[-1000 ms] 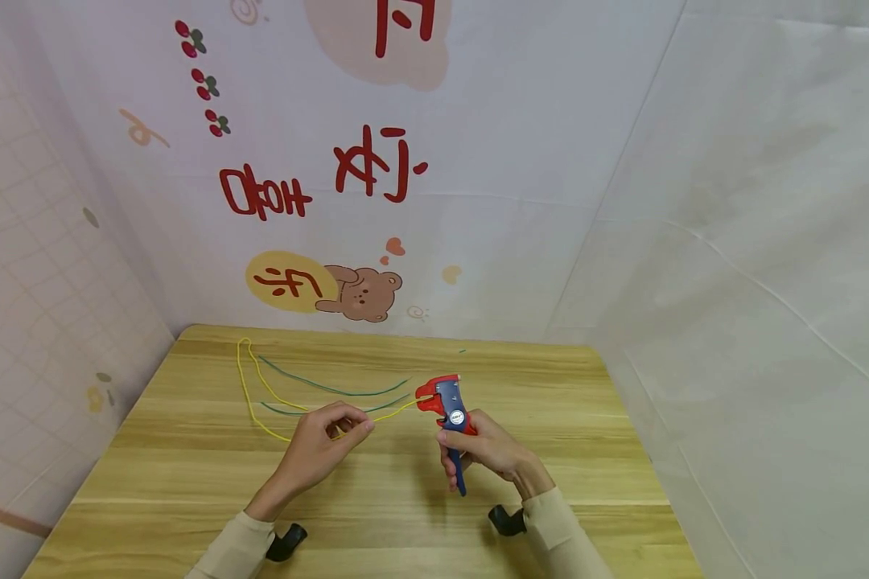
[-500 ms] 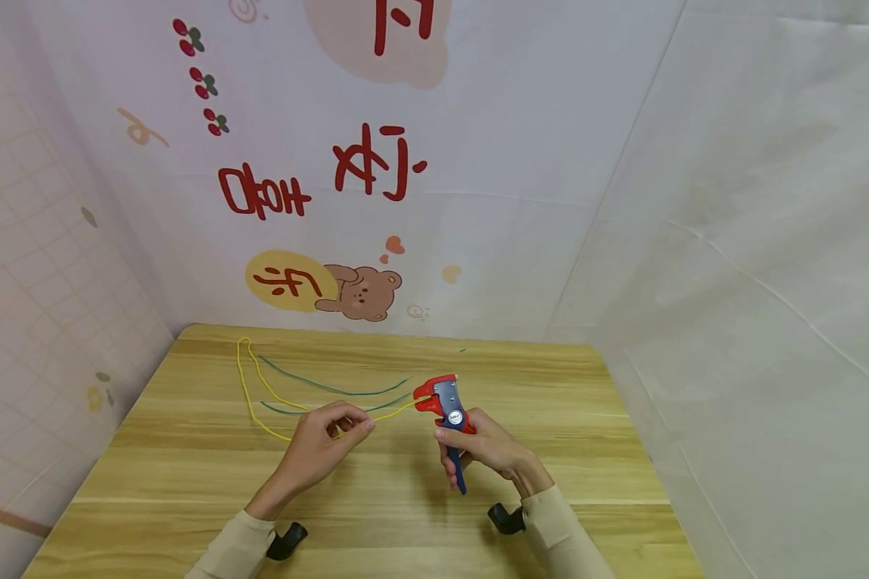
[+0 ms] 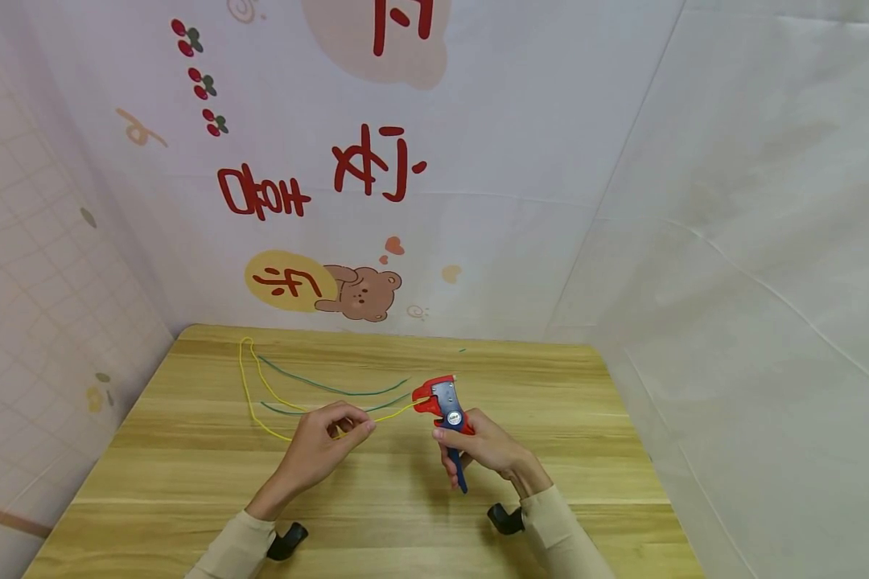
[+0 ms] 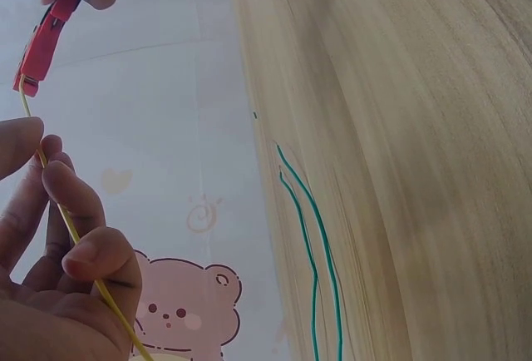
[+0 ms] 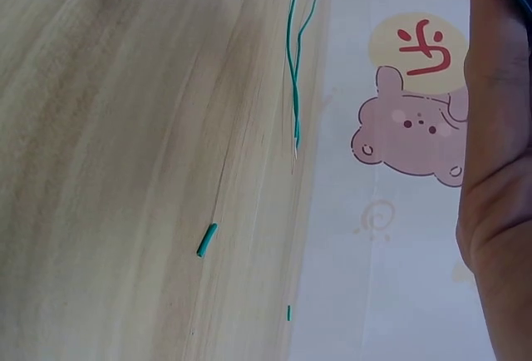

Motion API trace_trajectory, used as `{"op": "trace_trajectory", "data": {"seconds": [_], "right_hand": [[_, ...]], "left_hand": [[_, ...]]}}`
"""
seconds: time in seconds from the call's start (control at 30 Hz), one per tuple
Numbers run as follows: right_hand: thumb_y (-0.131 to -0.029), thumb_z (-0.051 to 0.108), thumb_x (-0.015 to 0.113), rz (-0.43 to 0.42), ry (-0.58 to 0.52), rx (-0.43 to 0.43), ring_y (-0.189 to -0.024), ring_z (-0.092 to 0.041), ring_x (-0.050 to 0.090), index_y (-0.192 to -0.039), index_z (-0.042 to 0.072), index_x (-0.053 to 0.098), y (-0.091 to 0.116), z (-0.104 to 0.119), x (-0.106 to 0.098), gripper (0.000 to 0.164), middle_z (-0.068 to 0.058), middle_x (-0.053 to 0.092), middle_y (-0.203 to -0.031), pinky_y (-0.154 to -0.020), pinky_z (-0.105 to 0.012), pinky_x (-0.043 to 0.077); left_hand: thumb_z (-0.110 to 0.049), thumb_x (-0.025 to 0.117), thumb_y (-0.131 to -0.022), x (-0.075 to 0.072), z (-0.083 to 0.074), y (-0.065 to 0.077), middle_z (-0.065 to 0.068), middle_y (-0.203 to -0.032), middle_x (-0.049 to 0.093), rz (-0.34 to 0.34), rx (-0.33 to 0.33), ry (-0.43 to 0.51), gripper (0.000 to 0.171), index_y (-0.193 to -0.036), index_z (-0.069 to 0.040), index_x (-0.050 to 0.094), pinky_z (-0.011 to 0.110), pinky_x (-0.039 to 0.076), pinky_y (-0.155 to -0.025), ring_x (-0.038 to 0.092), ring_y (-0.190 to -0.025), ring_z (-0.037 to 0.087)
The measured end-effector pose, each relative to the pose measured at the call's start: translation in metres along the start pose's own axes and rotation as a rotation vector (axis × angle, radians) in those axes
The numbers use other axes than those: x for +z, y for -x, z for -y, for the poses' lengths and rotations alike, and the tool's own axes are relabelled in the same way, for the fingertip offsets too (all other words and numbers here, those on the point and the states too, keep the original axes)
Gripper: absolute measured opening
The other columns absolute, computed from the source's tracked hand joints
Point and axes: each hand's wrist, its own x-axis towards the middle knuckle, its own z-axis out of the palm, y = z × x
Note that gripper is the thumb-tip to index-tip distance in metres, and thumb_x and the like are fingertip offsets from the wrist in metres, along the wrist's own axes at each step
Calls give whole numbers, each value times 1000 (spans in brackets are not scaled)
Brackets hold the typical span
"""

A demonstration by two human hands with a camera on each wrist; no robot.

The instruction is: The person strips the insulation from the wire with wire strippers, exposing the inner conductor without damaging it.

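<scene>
My left hand (image 3: 326, 442) pinches a thin yellow wire (image 3: 394, 415) between thumb and fingertips. The left wrist view shows the wire (image 4: 110, 299) running on across the palm. Gripped in my right hand (image 3: 488, 446) is a wire stripper (image 3: 446, 402) with a red head and blue handles, held above the table with its head facing left. The yellow wire's end lies inside the stripper's red jaws, so its tip is hidden. Only the side of my right hand (image 5: 499, 145) and a bit of blue handle show in the right wrist view.
Behind my left hand, two green wires (image 3: 333, 390) with bared ends lie on the wooden table (image 3: 550, 418). The yellow wire's long loop spreads to the back left. Short green offcuts (image 5: 207, 239) lie near the back edge. Printed cloth walls (image 3: 492, 241) rise around the table.
The stripper and my right hand have shifted slightly left. The far bend of the yellow loop has slid a little to the right. My left hand stays in place.
</scene>
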Motion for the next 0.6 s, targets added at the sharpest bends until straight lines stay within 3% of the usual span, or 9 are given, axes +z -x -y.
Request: {"op": "trace_trajectory", "data": {"seconds": [0.33, 0.6], "right_hand": [[-120, 34, 58, -16, 32, -12, -60, -20, 72, -87, -14, 61, -2, -4, 2, 58, -4, 67, -70, -60, -41, 67], [-120, 35, 58, -26, 47, 1, -59, -17, 71, -86, -10, 62, -3, -6, 3, 56, -2, 67, -68, -60, -38, 66]], "left_hand": [[-21, 83, -106, 0, 1, 1, -14, -92, 78, 8, -4, -6, 6, -105, -17, 86, 25, 54, -73, 64, -79, 2], [-22, 84, -105, -1, 3, 2, -16, -91, 78, -1, -2, -15, 8, -102, -29, 85, 25, 54, -73, 64, -78, 1]]}}
